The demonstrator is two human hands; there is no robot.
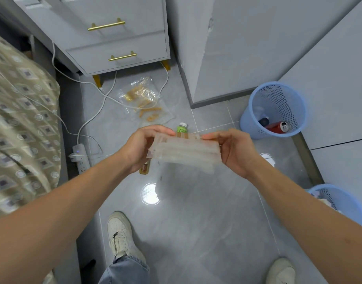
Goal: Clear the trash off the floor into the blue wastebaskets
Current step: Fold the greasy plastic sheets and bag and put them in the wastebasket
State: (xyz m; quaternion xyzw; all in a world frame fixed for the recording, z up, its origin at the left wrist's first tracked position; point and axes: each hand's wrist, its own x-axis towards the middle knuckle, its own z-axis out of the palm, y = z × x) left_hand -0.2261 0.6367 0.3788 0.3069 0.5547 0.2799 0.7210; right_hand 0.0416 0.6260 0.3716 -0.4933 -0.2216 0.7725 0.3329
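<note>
I stand in a home bedroom. Beyond my grip sits a grey nightstand (114, 35) with gold drawer handles; left of it a bed's patterned cover (20, 119) hangs over the grey tiled floor (196, 212), with a power strip (80, 158) and white cords (98, 111) below.

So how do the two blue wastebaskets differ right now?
The far wastebasket shows whole, beside the wall, holding a red can and a dark item. The near wastebasket is cut off by the right forearm and the frame edge, and only pale scraps show inside. Both are blue, perforated plastic and upright on the floor.
</note>
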